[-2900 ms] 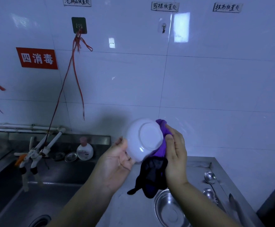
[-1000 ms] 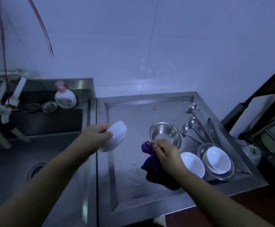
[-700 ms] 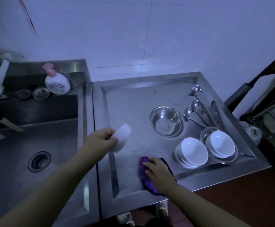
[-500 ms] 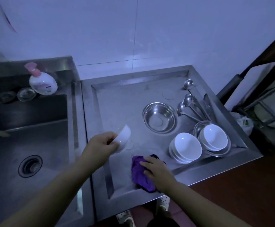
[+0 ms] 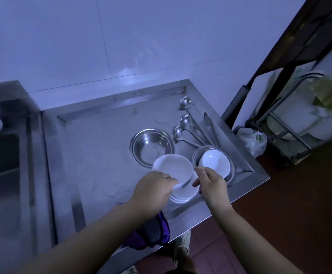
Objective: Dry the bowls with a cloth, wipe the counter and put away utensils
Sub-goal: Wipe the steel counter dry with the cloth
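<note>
My left hand (image 5: 153, 189) grips a white bowl (image 5: 173, 166) by its near rim and holds it right over a stack of white bowls (image 5: 184, 194) near the front of the steel counter (image 5: 102, 155). Beside the stack's right side is my right hand (image 5: 210, 183), fingers apart and holding nothing. The purple cloth (image 5: 151, 235) lies bunched at the counter's front edge, partly under my left forearm. Three steel spoons (image 5: 185, 123) and a flat utensil (image 5: 210, 127) lie along the right rim.
An empty steel bowl (image 5: 152, 148) sits behind the stack. To its right, more white bowls (image 5: 214, 162) rest in a steel dish. The sink basin (image 5: 1, 175) is on the left. A dark rack (image 5: 291, 123) and a plastic bag (image 5: 252, 139) stand off the counter's right side.
My right hand let go of the purple cloth, which now lies at the front edge. My left hand carried the white bowl rightward over the stack of bowls. The view shifted right.
</note>
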`<action>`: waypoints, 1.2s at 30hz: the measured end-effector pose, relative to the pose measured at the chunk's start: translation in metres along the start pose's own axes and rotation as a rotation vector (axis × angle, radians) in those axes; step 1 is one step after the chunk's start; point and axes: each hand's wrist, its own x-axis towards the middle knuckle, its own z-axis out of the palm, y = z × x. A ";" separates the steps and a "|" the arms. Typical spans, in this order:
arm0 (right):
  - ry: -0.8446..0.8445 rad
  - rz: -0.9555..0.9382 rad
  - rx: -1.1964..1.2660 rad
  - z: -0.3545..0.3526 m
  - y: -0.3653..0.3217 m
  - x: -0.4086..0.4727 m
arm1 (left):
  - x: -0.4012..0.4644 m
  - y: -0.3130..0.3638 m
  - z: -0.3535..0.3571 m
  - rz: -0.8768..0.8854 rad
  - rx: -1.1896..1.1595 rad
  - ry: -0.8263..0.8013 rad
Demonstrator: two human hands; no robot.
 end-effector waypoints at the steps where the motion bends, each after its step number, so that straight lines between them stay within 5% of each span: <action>1: -0.012 0.006 -0.038 -0.003 0.004 0.006 | 0.008 0.006 0.003 0.062 0.071 -0.037; 13: -0.116 0.012 -0.345 -0.017 0.054 0.044 | 0.037 0.023 0.065 0.305 0.198 -0.154; 18: -0.167 -0.005 -0.286 -0.022 0.063 0.048 | 0.036 0.022 0.071 0.272 0.165 0.041; 20: -0.178 0.029 -0.236 -0.023 0.066 0.051 | 0.032 0.021 0.073 0.151 0.074 0.149; 22: -0.213 0.160 -0.125 -0.023 0.068 0.054 | 0.030 0.021 0.070 -0.149 -0.085 0.188; 27: -0.429 0.453 0.318 -0.013 0.063 0.055 | 0.049 0.015 0.065 -0.905 -0.930 -0.036; 30: -0.466 0.506 0.419 -0.005 0.063 0.059 | 0.059 0.013 0.072 -0.983 -1.313 -0.015; 36: -0.430 0.488 0.400 0.008 0.075 0.065 | 0.065 0.015 0.085 -1.018 -1.316 0.046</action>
